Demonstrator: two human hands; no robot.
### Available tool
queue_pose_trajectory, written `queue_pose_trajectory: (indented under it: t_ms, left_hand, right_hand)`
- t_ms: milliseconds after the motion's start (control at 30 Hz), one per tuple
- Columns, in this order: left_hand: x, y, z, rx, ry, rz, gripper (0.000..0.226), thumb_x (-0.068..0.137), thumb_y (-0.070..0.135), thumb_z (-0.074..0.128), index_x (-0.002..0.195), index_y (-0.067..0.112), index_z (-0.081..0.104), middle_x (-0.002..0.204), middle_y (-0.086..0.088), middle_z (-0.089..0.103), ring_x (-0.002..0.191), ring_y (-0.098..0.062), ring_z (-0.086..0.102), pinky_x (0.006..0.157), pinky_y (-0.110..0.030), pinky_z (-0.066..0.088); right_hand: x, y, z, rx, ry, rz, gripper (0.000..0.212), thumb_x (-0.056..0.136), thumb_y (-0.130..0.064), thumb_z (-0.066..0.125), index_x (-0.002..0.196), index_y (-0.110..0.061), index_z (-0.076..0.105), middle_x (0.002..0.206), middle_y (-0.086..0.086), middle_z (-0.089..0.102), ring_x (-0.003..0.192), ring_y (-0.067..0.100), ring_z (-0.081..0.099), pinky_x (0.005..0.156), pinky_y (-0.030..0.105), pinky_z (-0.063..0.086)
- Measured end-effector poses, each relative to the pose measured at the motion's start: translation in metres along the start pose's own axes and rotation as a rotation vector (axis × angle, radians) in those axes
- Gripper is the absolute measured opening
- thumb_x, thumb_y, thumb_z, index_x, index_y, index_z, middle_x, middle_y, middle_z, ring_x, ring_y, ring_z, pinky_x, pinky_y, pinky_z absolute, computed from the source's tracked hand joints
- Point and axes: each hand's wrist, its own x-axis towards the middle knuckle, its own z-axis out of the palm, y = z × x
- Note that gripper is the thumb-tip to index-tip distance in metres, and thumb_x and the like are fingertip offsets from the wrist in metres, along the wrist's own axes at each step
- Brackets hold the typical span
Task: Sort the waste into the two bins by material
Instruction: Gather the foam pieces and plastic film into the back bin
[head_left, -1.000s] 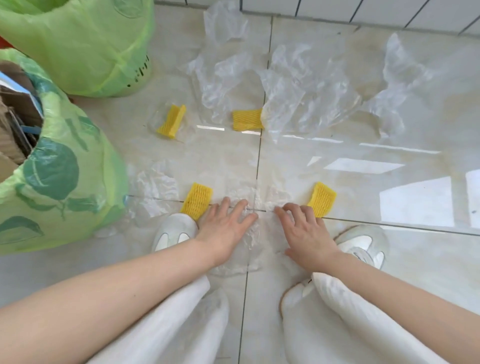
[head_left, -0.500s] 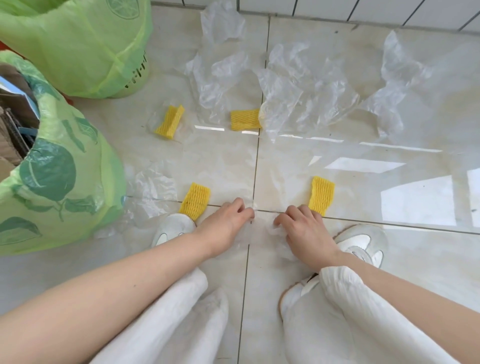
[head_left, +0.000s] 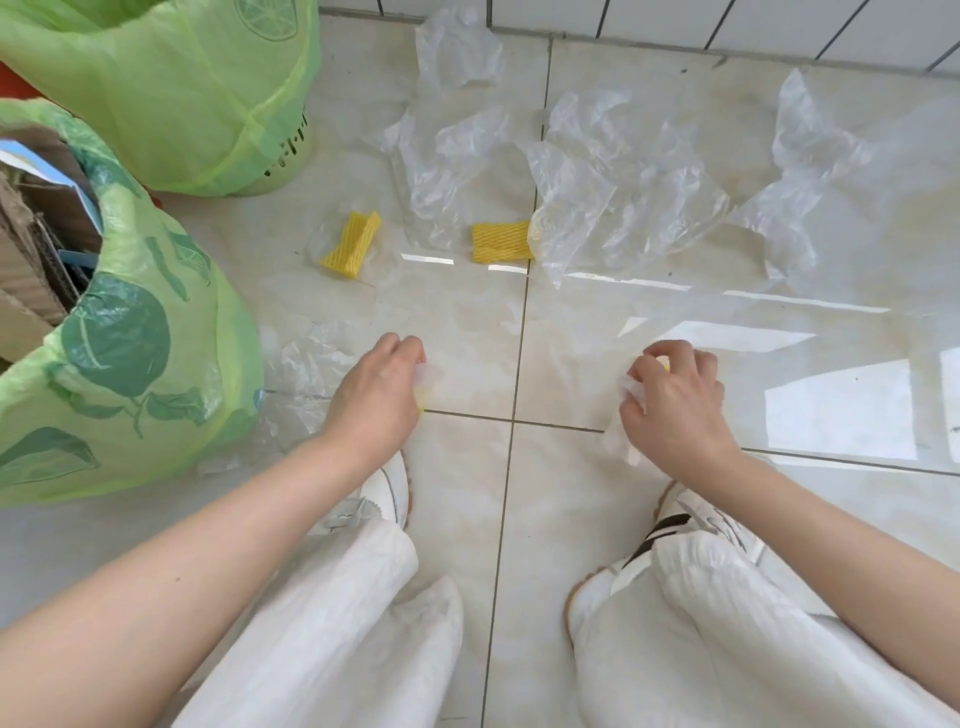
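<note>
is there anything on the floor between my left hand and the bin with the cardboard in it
Only loose clear plastic film lies on the tiles between your left hand and the leaf-print bin. It is flat and soft, so nothing solid seems to block that short path.

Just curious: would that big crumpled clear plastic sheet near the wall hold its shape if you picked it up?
Probably not. The clear plastic sheet lies in soft wrinkles and folds, so it would likely droop. It looks thin and see-through, so likely very light. On the glossy floor tile it might slide easily.
</note>
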Motion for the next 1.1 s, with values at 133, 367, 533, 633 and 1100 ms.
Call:
queue_pose_trajectory:
  t_ms: [133, 367, 533, 633, 1100]
  left_hand:
    - [0.0, -0.004, 0.004, 0.161, -0.136, -0.16, 0.034, 0.08, 0.01, 0.049, 0.115, 0.011, 0.047, 0.113, -0.012, 0.046, 0.106, -0.034, 0.047, 0.084, -0.042, 0.043]
    - [0.007, -0.018, 0.017, 0.239, -0.313, -0.272, 0.057, 0.076, 0.025, 0.065, 0.123, 0.014, 0.035, 0.121, -0.011, 0.033, 0.105, -0.038, 0.046, 0.088, -0.042, 0.044]
    - [0.009, -0.029, 0.014, 0.109, -0.235, -0.232, 0.031, 0.079, -0.002, 0.051, 0.109, 0.007, 0.045, 0.113, -0.014, 0.041, 0.092, -0.04, 0.056, 0.082, -0.044, 0.046]
    - [0.008, -0.037, 0.01, -0.022, -0.166, -0.245, 0.02, 0.082, 0.006, 0.054, 0.101, 0.008, 0.051, 0.103, -0.011, 0.049, 0.096, -0.034, 0.053, 0.079, -0.037, 0.041]
    - [-0.018, -0.065, -0.021, -0.057, 0.175, -0.292, 0.033, 0.08, -0.007, 0.05, 0.109, 0.008, 0.046, 0.106, -0.013, 0.049, 0.085, -0.036, 0.054, 0.072, -0.04, 0.04]
  right_hand:
    - [0.003, 0.002, 0.013, -0.116, -0.238, 0.089, 0.037, 0.084, -0.017, 0.054, 0.119, -0.009, 0.044, 0.143, 0.011, 0.024, 0.129, 0.039, 0.024, 0.092, 0.051, 0.041]
    - [0.005, -0.002, 0.024, -0.183, -0.201, -0.011, 0.038, 0.083, -0.016, 0.063, 0.118, -0.008, 0.047, 0.135, 0.013, 0.03, 0.119, 0.039, 0.029, 0.081, 0.046, 0.048]
    - [0.011, 0.003, 0.026, -0.18, -0.165, -0.051, 0.034, 0.078, -0.001, 0.058, 0.112, -0.007, 0.053, 0.125, 0.016, 0.036, 0.108, 0.037, 0.034, 0.082, 0.042, 0.046]
    - [0.019, 0.0, 0.025, -0.099, -0.148, -0.056, 0.03, 0.081, 0.004, 0.051, 0.109, -0.007, 0.054, 0.118, 0.014, 0.041, 0.101, 0.035, 0.037, 0.082, 0.04, 0.043]
    - [0.052, -0.082, 0.004, 0.064, -0.21, -0.429, 0.048, 0.079, -0.001, 0.054, 0.124, -0.014, 0.044, 0.113, 0.008, 0.053, 0.107, 0.029, 0.047, 0.088, 0.033, 0.041]
